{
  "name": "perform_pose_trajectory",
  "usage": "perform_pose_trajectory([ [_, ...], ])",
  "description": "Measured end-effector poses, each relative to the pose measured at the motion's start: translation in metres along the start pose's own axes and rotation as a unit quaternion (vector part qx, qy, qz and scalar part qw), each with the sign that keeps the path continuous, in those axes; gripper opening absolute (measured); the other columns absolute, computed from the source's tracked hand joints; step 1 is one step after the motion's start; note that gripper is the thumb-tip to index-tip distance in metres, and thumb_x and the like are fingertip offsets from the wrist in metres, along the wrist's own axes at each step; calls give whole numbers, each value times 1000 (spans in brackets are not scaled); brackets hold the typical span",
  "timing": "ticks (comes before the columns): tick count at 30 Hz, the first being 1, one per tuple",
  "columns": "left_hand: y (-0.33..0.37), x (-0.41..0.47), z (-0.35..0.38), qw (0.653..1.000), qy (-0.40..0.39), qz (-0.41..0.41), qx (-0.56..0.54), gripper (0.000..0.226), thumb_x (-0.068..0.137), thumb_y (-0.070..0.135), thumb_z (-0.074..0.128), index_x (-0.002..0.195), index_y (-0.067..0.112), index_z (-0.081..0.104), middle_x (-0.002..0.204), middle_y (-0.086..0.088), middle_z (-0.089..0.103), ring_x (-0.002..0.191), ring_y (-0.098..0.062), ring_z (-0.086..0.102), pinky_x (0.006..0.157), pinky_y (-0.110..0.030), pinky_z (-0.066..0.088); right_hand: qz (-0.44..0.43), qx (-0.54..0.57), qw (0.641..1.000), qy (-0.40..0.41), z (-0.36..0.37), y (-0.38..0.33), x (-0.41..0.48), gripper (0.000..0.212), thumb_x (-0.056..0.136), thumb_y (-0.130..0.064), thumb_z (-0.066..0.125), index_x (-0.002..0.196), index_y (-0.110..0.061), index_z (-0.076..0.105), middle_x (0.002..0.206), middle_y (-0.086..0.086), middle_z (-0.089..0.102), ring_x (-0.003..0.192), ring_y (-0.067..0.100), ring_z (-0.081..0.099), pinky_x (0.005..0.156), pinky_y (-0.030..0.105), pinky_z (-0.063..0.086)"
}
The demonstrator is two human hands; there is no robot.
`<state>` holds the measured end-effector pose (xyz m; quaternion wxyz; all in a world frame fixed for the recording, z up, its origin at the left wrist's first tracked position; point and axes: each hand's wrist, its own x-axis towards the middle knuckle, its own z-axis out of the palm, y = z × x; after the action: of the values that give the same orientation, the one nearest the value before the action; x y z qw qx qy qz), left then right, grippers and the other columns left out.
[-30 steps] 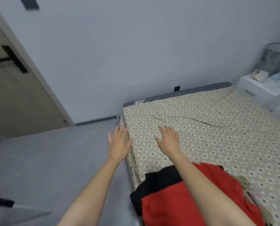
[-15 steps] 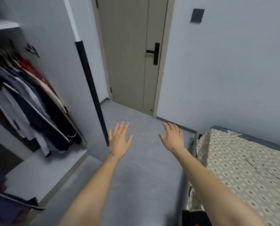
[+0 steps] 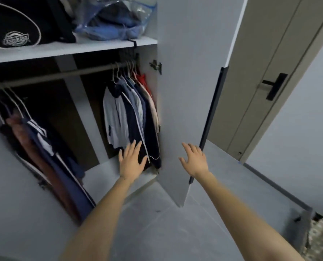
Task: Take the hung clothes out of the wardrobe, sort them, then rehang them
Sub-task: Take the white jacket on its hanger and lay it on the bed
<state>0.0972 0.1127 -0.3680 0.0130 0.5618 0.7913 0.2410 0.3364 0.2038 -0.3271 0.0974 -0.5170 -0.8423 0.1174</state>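
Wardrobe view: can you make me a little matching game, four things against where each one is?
Things:
1 black bag
2 red garment
3 left hand
4 right hand

Places:
A in front of the open wardrobe door
B on the shelf
C by the hems of the hung clothes
D at the rail's right end

Pairs: 1-B, 2-D, 3-C, 4-A
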Motion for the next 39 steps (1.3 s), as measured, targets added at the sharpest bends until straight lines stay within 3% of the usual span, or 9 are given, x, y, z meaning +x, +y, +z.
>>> perform_pose_trajectory([
  [5,-70,19,-20,999,22,-46,13,71,95,61,30,155,23,29,162,-3,26,150,-25,21,120,-54,10,-46,-3,999,-20,15,-57,56,63,101,-40,44,155,-22,18,158,6,25,144,28,23,114,42,25],
  [9,-107,37,-29,996,40,-75,-1,64,99,53,43,155,23,30,161,-3,28,149,-25,22,120,-56,9,-81,13,996,-22,26,-88,106,64,100,-40,46,156,-23,19,159,5,24,145,28,22,116,42,23],
  [13,-149,66,-38,993,70,-91,22,77,89,63,23,153,21,33,160,-4,30,149,-26,23,120,-54,9,-123,26,992,-30,43,-122,167,64,100,-39,47,155,-23,19,161,5,21,147,27,18,117,44,21],
  [18,-196,117,-45,986,81,-143,29,75,90,62,27,155,25,28,162,-1,26,151,-24,17,121,-53,7,-174,35,984,-34,59,-163,254,66,100,-40,48,156,-22,18,160,8,23,147,28,19,118,43,24],
  [22,-222,161,-48,980,76,-180,41,65,100,49,45,157,28,20,164,-1,18,152,-22,10,122,-52,4,-200,28,979,-36,66,-191,319,66,100,-36,49,155,-20,18,160,11,19,146,29,22,116,43,26],
  [26,-240,200,-54,976,74,-198,52,66,100,50,44,157,29,17,165,1,14,152,-19,7,121,-49,1,-210,30,977,-38,68,-212,373,66,99,-32,52,155,-19,19,160,11,20,145,31,23,112,47,33],
  [33,-270,242,-49,977,70,-185,78,77,89,65,18,157,28,17,164,-1,17,152,-22,10,119,-47,-1,-157,-11,987,-6,76,-236,420,61,99,-33,51,150,-9,28,142,17,46,131,37,37,100,47,39],
  [36,-279,259,-46,978,58,-190,64,71,96,60,31,157,28,16,165,-2,15,152,-22,9,120,-50,1,-133,-25,991,4,81,-245,431,44,99,-32,49,135,-7,44,127,19,57,123,38,45,91,45,42],
  [39,-286,272,-43,981,51,-187,26,66,101,48,43,157,30,13,165,1,11,152,-19,6,121,-48,-2,-121,-28,992,1,84,-253,441,29,101,-29,46,115,-5,53,107,18,64,105,38,57,68,38,40],
])
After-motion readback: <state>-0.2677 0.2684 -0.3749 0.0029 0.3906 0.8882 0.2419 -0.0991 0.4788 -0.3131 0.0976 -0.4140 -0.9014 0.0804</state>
